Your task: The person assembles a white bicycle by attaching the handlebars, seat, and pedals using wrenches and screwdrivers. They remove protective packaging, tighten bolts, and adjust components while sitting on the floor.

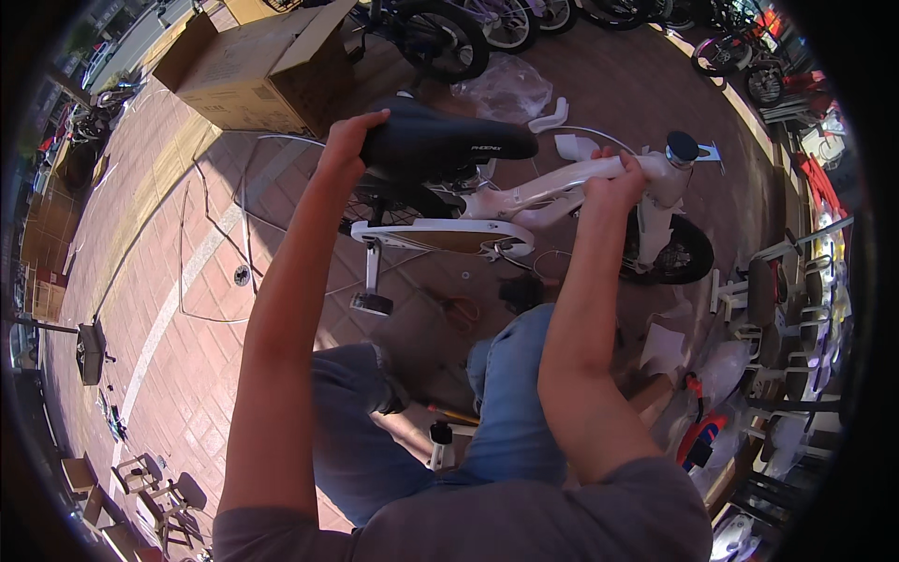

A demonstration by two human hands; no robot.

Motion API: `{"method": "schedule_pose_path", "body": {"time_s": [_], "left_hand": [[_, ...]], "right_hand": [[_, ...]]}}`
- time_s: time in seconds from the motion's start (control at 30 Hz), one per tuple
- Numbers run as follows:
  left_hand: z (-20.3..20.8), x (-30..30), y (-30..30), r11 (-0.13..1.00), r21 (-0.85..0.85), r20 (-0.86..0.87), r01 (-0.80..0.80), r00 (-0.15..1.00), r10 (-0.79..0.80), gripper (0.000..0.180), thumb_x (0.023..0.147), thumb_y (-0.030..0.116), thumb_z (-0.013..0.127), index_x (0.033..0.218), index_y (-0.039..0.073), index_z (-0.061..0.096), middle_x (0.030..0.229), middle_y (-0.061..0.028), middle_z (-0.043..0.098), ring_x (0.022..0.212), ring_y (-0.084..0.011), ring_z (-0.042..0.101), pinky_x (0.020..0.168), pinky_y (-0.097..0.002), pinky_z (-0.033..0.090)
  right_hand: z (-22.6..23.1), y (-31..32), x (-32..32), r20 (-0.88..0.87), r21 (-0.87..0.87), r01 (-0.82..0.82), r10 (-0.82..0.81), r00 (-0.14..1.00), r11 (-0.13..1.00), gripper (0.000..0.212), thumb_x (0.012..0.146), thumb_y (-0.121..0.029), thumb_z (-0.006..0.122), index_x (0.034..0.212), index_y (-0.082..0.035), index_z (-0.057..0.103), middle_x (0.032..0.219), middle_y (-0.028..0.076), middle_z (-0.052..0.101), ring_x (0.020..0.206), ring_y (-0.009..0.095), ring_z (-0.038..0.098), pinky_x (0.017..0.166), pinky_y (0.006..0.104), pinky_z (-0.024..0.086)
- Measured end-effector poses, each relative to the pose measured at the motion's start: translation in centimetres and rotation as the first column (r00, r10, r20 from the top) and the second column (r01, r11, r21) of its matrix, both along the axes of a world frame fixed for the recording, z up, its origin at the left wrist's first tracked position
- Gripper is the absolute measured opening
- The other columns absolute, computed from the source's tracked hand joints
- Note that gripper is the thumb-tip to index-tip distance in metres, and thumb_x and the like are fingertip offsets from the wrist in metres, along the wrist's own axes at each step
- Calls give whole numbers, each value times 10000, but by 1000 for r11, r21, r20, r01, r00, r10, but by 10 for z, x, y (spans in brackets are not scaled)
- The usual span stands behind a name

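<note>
Bike (pixel 562 192), one. White-framed; set crosswise on the paving (pixel 206 375) just ahead of the seated person's knees, saddle end left, front end right. Lean not certain from this angle.

Hands, two. Left hand (pixel 348 145): wrapped on the rear of the saddle (pixel 449 136), a finger over its top edge. Right hand (pixel 615 184): closed in a narrow grip on the frame (pixel 538 192), near its front end; the fingertips are partly hidden.

Handling, as judged. Whole bike: fairly heavy and awkward, liable to swing at the front. Frame: stiff, smooth, perhaps slippery, its paint easily scratched. Saddle: padded, giving a little, with good purchase at the rear. Best holds: saddle rear and the front of the frame, as now taken, since they lie well apart and steady both ends. Poor holds: the pedal (pixel 373 303), which may turn, and the chain guard (pixel 449 236), likely thin and apt to flex.

Count, bike parts. Saddle, one, black. Chain guard, one, white. Pedal, one in sight, black. Front wheel (pixel 691 255), one. Rear wheel (pixel 412 199), one, partly hidden. Black cap on the front post (pixel 684 146), one.

Count, surroundings. Carton (pixel 248 82), one, large, flaps raised. Clear bag (pixel 506 87), one, beyond the saddle. White bent tube (pixel 550 117), one. Orange-handled tool (pixel 461 312), one, blurred. Parked bikes along the far edge, several; overlap prevents an exact figure.
</note>
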State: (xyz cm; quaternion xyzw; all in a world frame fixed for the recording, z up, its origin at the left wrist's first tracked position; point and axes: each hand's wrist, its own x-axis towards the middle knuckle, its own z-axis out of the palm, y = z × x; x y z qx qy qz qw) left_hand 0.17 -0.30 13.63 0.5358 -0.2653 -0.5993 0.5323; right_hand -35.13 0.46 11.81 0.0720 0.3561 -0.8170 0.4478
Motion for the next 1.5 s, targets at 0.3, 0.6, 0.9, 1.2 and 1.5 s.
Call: {"method": "schedule_pose_path", "body": {"time_s": [0.3,0.6,0.9,1.2,1.5], "left_hand": [[-6,-28,-81,995,-99,260,-20,965,45,432,801,192,678,1176,27,543,1119,-134,535,1054,-306,510,846,-459,470],[-26,-58,62,973,-25,-294,230,929,-227,306,876,174,579,1138,30,509,1050,-109,583,942,-236,565,796,-374,496],[-57,-76,136,982,102,-413,156,905,-101,313,959,97,315,1194,-51,459,1134,-163,563,1028,-272,574,862,-384,492],[-58,-22,161,988,150,-29,22,999,-18,279,944,95,401,1174,-15,516,1004,-105,605,835,-198,610,685,-314,505],[-50,-44,151,985,-109,-412,132,896,-166,294,938,179,401,1124,-2,539,1071,-116,606,939,-203,595,825,-340,477]], "right_hand": [[1,3,42,300,-24,119,-107,948,993,311,708,2,532,1018,14,510,1096,115,506,1066,258,504,975,386,399],[-19,-14,98,335,-45,92,-71,940,995,330,703,33,531,1010,-66,462,1041,52,512,971,208,508,963,425,401],[42,45,182,551,-137,10,68,832,991,689,690,92,486,1254,-249,283,1176,-11,372,985,180,435,822,423,516],[18,60,257,498,-222,-25,135,857,975,405,862,-263,616,1208,-186,422,1099,28,506,925,138,538,771,366,542],[24,77,248,365,-178,-46,110,924,983,663,741,82,488,1351,-123,329,1254,97,429,1063,219,489,814,362,562]]}}
